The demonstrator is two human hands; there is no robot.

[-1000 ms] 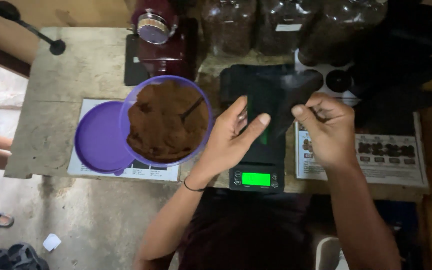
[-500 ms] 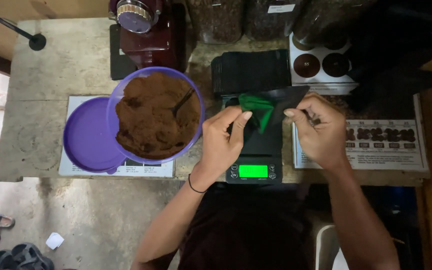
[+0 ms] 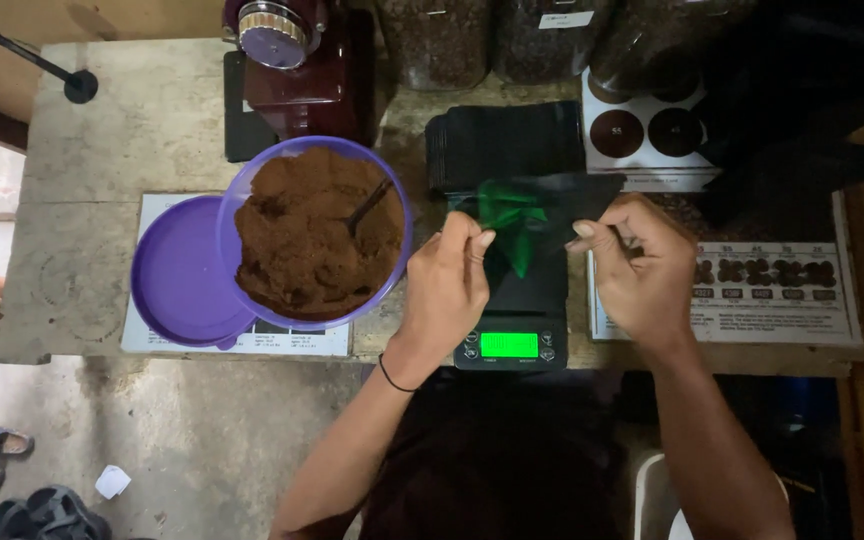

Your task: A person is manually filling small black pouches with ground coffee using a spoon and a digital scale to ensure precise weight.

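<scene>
Left hand (image 3: 449, 290) and right hand (image 3: 642, 265) each pinch one edge of a black pouch (image 3: 542, 215), grip closed on it, mouth pulled apart showing a green lining; pouch held just above a digital scale (image 3: 512, 335) with lit green display; purple bowl (image 3: 252, 190) of brown powder with spoon (image 3: 367, 205) beside, on bench (image 3: 102, 150).

A bowl (image 3: 317, 235) with a spoon (image 3: 367, 205) in it sits left of the scale (image 3: 510, 335), overlapping a lid (image 3: 177, 280) further left; a grinder (image 3: 292, 60) stands behind the bowl, jars (image 3: 512, 35) behind the scale, a card (image 3: 752, 290) to the right.
</scene>
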